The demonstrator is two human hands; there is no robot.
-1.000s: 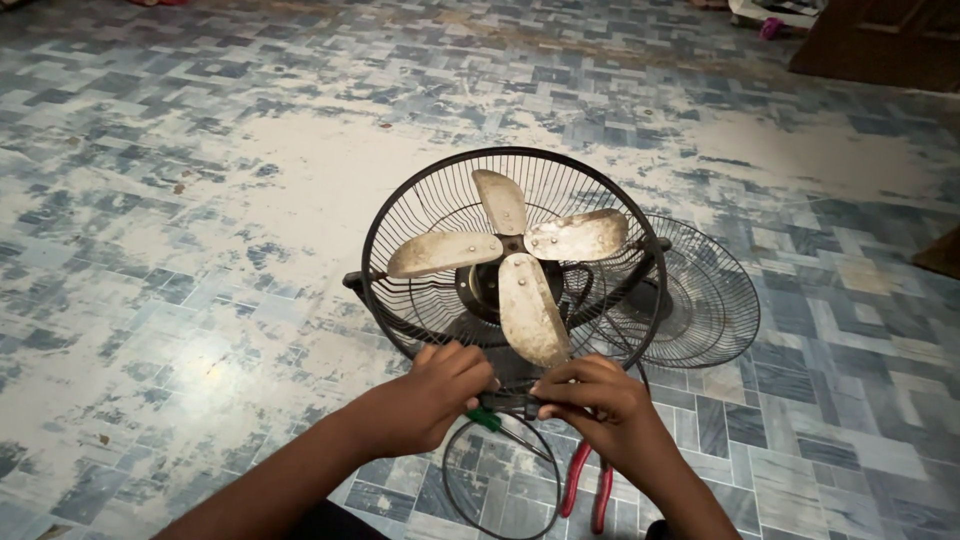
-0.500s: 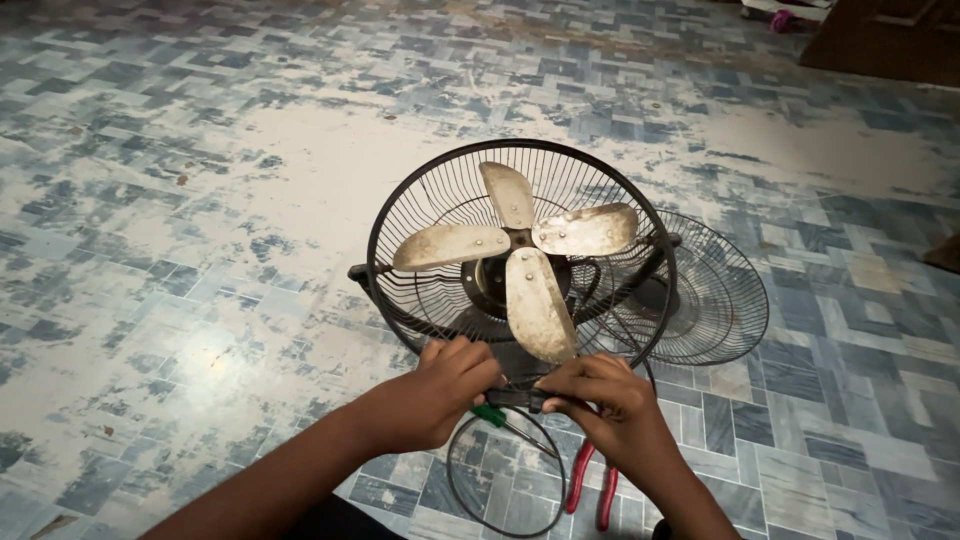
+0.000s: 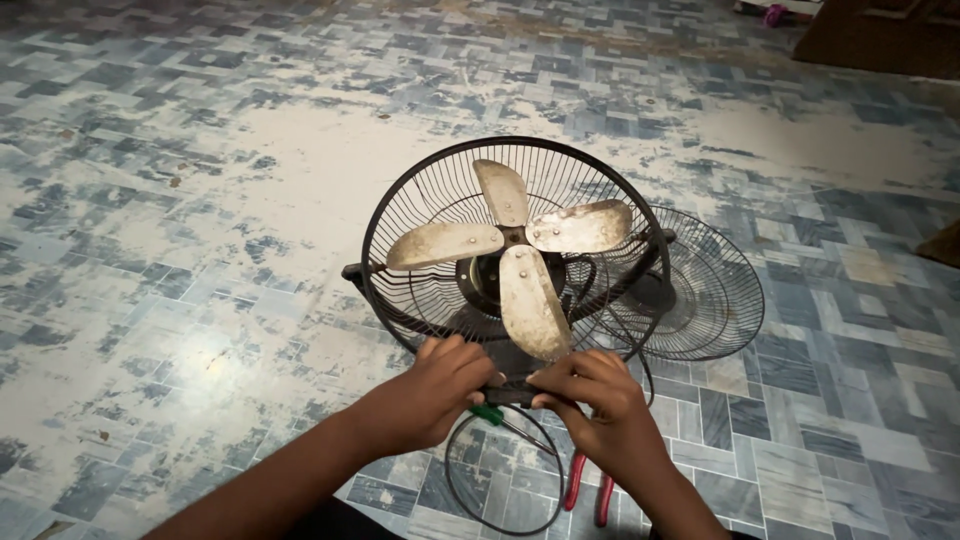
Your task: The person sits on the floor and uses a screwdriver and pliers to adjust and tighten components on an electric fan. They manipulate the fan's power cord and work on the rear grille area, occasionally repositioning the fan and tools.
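A black fan (image 3: 515, 250) lies on the floor with its wire rear guard facing up and dusty metal blades (image 3: 530, 290) exposed. My left hand (image 3: 440, 390) and my right hand (image 3: 590, 405) both pinch a small dark part (image 3: 512, 392) at the near bottom rim of the guard. Just below my left fingers pokes out a green-handled tool (image 3: 488, 414). A black cord (image 3: 500, 480) loops on the floor between my wrists.
The detached front grille (image 3: 700, 290) lies flat to the right behind the fan. Red-handled pliers (image 3: 588, 490) rest under my right wrist. Worn blue-grey patterned floor spreads all around. Dark wooden furniture (image 3: 880, 35) stands at the far right.
The view has shifted slightly, so the fan sits a little lower and further right in the picture. Both hands stay at the bottom rim of the guard.
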